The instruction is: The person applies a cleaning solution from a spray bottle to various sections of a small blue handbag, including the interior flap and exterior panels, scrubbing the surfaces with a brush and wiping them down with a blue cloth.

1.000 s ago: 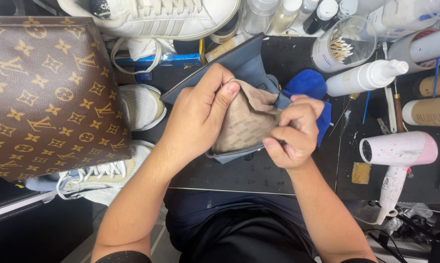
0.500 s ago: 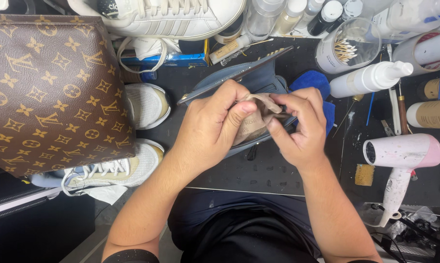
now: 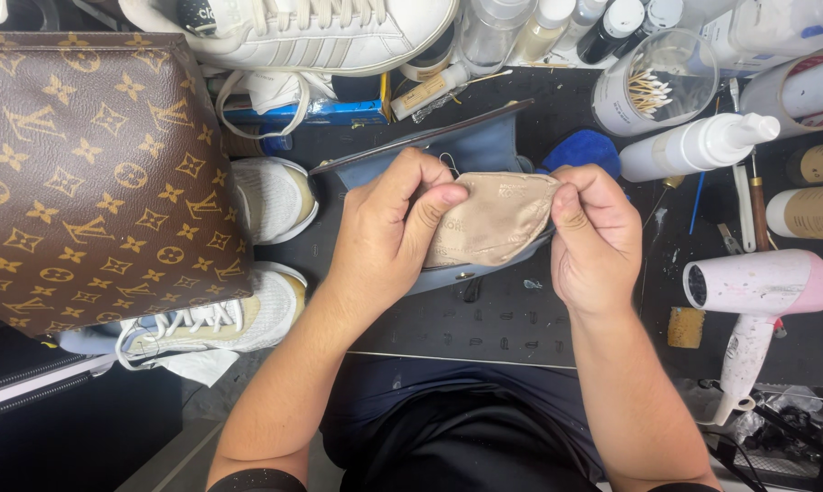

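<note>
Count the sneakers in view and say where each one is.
3. One white sneaker lies along the top edge. A cream sneaker toe pokes out beside the brown patterned bag. Another laced one sits below it. More may be hidden behind the bag.

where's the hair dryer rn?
Head view, right side of the black mat: the pink-and-white hair dryer lies beside the right hand, below the white spray bottle.

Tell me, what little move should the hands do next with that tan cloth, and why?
Probably pull the tan lining a little further out of the blue bag. The left hand and right hand each pinch one end of it, and its lower edge sits tucked in the bag.
</note>
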